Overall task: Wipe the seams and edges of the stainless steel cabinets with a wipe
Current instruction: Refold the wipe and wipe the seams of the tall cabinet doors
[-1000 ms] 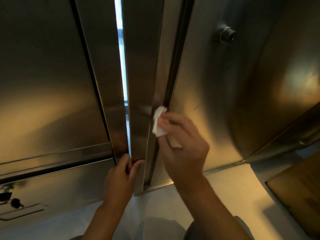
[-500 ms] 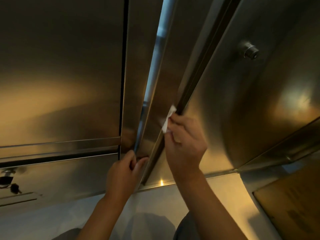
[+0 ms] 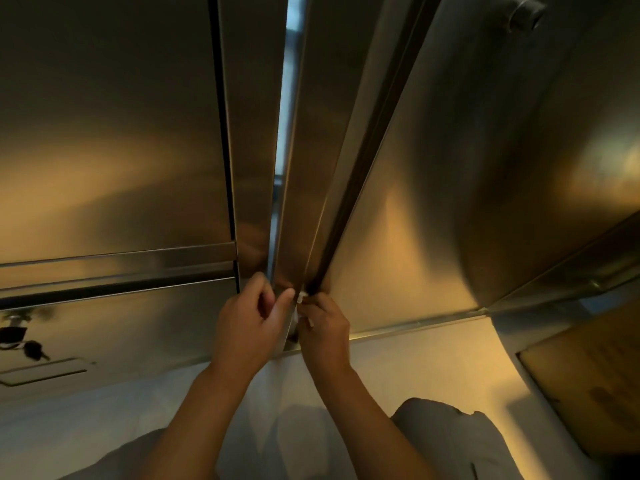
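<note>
Right hand [image 3: 323,327] pinches the wipe [image 3: 298,299], soft and light, at the door's [image 3: 301,209] seam; left hand [image 3: 247,322] grips the stiff edge. Bunched between fingertips, the wipe should track the groove.

Two hands: left [image 3: 247,322], right [image 3: 323,329]; one wipe [image 3: 298,308]; one round lock [image 3: 524,12]; one key bunch [image 3: 29,348].
</note>
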A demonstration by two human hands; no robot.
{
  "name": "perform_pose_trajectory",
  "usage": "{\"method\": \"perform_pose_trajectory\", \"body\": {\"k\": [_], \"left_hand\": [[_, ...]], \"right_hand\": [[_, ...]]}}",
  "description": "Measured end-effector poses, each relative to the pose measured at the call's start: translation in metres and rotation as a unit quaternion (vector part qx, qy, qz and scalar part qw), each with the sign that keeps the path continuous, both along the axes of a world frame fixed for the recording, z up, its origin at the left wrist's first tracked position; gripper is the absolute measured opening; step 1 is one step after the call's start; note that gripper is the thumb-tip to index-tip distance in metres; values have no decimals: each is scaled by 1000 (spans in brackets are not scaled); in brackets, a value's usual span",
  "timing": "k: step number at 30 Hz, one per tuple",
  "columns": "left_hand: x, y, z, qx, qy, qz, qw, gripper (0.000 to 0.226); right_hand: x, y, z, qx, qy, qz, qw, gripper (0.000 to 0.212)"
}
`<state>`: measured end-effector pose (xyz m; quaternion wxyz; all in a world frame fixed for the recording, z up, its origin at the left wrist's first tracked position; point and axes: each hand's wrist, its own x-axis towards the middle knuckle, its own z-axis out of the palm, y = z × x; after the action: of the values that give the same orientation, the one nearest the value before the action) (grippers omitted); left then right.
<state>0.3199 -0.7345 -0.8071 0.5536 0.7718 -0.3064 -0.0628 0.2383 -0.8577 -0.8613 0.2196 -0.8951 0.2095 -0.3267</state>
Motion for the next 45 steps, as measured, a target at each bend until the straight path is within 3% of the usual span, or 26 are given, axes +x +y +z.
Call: {"method": "perform_pose_trajectory", "body": {"k": [4,9,14,18,24,31,37,42,45], "left_hand": [[2,1,-2,14,0,6,1000,31],[2,-1,-3,18,26,7,999,31],[5,-2,-8,25,7,9,1000,33],[3,-5,-9,12,3,14,1000,35],[2,-7,-12,-16,17,16,1000,27],[-1,-7,-15,-46,47,22,998,32],[-4,-7,-16,-56,66,25,996,43],[0,-4,-20,-37,67,23,997,49],[0,-4,-19,-29,63,20,997,45]], "right_hand": [[-8,2,20,35,-42,-11,998,24],[-23,5,93,112,-218,-7,969,26],[-7,13,120,219,-251,25,943,21],[-3,14,87,236,-234,13,943,16],[-2,18,20,225,-121,-25,967,21],[2,22,-8,255,-84,-60,961,24],[-2,19,-28,383,-46,-81,919,28],[-6,26,-46,501,-16,-158,851,15],[-9,27,-23,451,-50,-161,876,27]]}}
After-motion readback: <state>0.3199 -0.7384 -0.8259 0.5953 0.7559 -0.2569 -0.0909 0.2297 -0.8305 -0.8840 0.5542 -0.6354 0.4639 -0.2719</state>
